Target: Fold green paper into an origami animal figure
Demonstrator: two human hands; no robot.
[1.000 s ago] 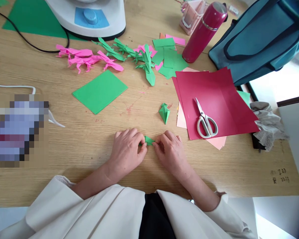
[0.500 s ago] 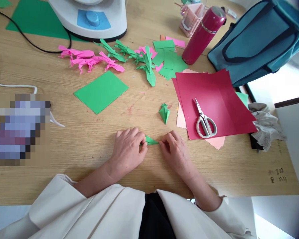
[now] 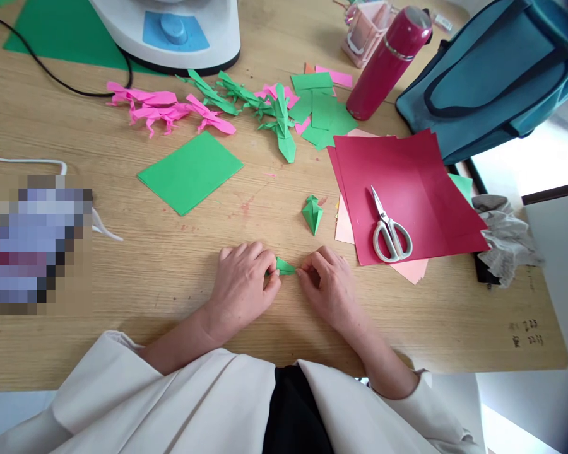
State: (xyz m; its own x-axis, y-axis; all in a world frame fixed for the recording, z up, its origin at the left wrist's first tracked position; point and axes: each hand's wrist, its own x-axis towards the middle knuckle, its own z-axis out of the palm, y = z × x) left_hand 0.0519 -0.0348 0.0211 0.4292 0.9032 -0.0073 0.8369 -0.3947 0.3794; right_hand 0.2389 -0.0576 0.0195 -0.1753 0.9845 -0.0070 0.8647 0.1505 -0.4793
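A small folded green paper piece (image 3: 285, 267) lies low over the table between my hands. My left hand (image 3: 246, 277) pinches its left end, and the fingers hide that part. The pointed right end is pinched between thumb and forefinger of my right hand (image 3: 329, 284). Just beyond my hands sits another folded green piece (image 3: 313, 215), touched by neither. A flat green paper stack (image 3: 190, 173) rests farther off to the left.
Pink folded figures (image 3: 146, 104) and green ones (image 3: 281, 123) lie at the back. Scissors (image 3: 388, 236) rest on red paper (image 3: 407, 170) to the right. Behind stand a red flask (image 3: 383, 69), a teal bag (image 3: 487, 82) and a white machine (image 3: 203, 38). A blurred device (image 3: 33, 246) is left.
My right hand has shifted slightly left along the green piece, closer to my left hand, and less of the tip shows. My left hand has hardly moved.
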